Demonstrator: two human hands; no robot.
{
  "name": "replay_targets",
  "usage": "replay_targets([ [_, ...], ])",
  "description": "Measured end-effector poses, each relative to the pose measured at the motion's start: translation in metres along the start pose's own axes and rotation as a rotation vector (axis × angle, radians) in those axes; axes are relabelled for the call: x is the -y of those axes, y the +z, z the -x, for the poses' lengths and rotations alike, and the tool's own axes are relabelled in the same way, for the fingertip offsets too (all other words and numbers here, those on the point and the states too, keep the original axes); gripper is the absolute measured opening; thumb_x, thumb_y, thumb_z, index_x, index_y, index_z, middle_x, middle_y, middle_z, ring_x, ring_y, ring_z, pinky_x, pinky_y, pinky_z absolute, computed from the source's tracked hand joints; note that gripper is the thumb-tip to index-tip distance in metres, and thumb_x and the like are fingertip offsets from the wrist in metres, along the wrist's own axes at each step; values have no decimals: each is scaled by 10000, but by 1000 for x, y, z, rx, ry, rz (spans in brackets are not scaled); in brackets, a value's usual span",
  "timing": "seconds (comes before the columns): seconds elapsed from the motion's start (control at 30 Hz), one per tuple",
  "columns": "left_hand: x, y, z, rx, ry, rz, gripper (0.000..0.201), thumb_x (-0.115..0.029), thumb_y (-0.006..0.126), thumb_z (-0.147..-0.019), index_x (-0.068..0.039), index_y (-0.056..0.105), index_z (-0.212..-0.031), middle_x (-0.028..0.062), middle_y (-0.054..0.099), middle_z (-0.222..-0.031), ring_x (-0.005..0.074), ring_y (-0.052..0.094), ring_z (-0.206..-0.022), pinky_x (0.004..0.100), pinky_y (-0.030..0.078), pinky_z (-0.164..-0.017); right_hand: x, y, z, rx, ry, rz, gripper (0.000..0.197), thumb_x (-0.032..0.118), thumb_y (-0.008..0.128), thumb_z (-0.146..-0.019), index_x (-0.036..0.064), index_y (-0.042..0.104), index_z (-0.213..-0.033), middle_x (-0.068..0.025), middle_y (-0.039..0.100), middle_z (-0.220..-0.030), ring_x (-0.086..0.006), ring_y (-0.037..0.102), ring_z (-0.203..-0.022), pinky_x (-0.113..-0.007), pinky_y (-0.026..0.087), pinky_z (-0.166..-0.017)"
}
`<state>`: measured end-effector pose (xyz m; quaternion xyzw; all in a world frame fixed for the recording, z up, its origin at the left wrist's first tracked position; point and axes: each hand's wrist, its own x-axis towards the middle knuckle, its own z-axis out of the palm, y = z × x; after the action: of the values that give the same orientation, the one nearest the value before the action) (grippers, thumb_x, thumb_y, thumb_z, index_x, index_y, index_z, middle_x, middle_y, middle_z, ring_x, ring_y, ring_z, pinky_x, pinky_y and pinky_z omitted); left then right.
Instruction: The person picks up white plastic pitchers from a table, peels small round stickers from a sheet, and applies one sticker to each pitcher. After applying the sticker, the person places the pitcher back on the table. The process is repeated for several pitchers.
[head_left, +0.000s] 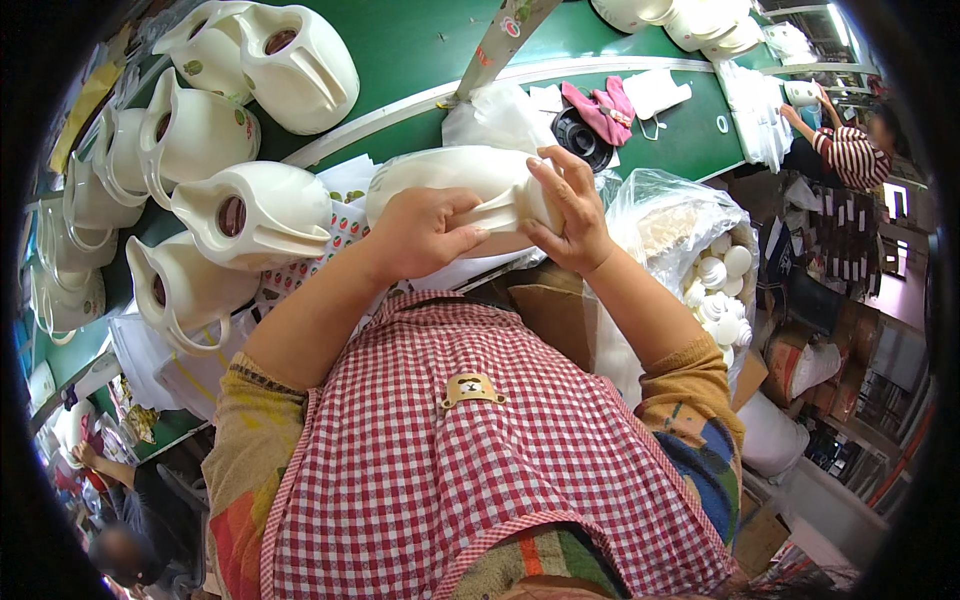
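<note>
Left: white jugs [230, 215] are lying finished-looking on the green worktop [400, 50] | Centre: left hand [420, 232] is gripping the white jug body [450, 175], right hand [570, 215] is closing around its handle end, above the worktop edge | Right: bag of white caps [720, 280] is waiting; this jug seems still in work.

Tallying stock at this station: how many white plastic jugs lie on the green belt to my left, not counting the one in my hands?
About 8: two at top, two mid-row, one lower, three at the left edge; more may be hidden.
</note>
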<state>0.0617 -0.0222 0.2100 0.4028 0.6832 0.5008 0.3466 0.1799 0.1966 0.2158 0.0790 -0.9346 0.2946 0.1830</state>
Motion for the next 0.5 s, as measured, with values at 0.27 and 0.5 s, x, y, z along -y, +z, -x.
replay_targets([
  [0.27,-7,18,1,-36,56,-136,224,-267,662,-790,-69,646,-894,156,624,-691,330,616,-642,410,459,-587,3,9,20,-67,94,-2,624,318,704,-740,85,519,-1289,-213,444,-1267,-386,447,-1130,-471,366,-965],
  [0.5,-23,28,-3,3,-11,-283,251,-204,637,-838,-35,640,-1023,178,656,-766,258,639,-661,356,483,-614,4,0,14,59,492,-139,795,380,671,-764,34,350,-1404,-254,345,-1391,-405,336,-1287,-426,266,-1077],
])
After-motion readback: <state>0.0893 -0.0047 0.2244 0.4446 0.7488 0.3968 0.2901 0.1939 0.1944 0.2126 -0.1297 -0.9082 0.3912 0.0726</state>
